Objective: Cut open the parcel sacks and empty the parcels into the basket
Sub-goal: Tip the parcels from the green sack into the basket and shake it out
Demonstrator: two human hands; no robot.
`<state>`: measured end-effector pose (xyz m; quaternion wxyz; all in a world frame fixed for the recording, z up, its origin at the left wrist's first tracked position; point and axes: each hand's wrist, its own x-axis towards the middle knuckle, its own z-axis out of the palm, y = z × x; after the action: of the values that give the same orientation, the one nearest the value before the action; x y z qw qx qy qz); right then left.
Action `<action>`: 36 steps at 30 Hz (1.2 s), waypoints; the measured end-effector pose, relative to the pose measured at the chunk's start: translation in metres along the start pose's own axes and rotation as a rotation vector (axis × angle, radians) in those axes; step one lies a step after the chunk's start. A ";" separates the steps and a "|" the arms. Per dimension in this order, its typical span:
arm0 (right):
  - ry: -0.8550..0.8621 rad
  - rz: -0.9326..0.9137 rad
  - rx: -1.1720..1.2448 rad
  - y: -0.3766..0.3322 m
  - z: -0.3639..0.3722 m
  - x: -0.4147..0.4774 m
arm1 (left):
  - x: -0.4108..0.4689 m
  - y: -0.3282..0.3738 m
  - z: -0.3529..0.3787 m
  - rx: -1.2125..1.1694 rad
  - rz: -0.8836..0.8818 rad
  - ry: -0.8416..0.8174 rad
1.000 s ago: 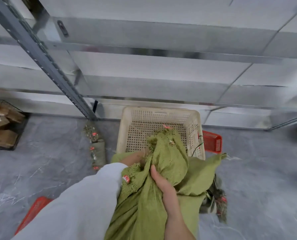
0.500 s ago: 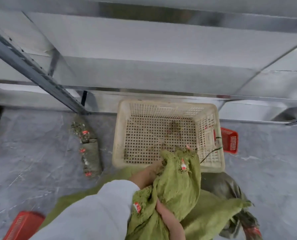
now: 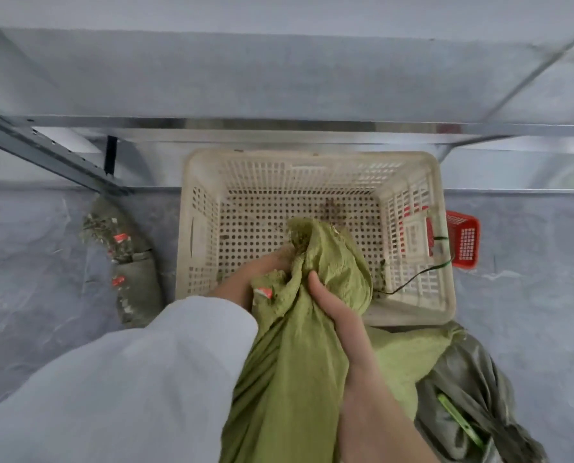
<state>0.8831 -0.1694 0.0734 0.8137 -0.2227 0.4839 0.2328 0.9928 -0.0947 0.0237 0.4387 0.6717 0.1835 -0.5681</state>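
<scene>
Your left hand [image 3: 245, 279] and right hand [image 3: 335, 309] both clench the bunched neck of the green sack [image 3: 295, 362], its mouth just beyond your knuckles over the basket [image 3: 198, 228], so spread that mouth wide and tip the bottom up.

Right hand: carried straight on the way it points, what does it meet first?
The bunched olive-green woven sack that the right hand itself grips; beyond it, probably the perforated floor of the cream plastic basket, though depth is unclear.
</scene>
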 end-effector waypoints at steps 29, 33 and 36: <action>0.729 -0.220 -1.480 -0.182 -0.011 0.160 | 0.047 0.063 -0.009 1.401 0.640 0.255; 0.397 -0.578 -1.586 -0.145 0.008 0.079 | 0.078 0.079 -0.011 1.439 0.555 0.194; 0.224 -0.522 -1.987 -0.096 0.004 0.041 | 0.089 0.092 -0.010 1.359 0.487 0.089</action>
<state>0.9603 -0.2360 0.0518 0.2380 -0.9127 0.0831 0.3215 1.0924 -0.1595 -0.0239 0.0303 0.8405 -0.3473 -0.4148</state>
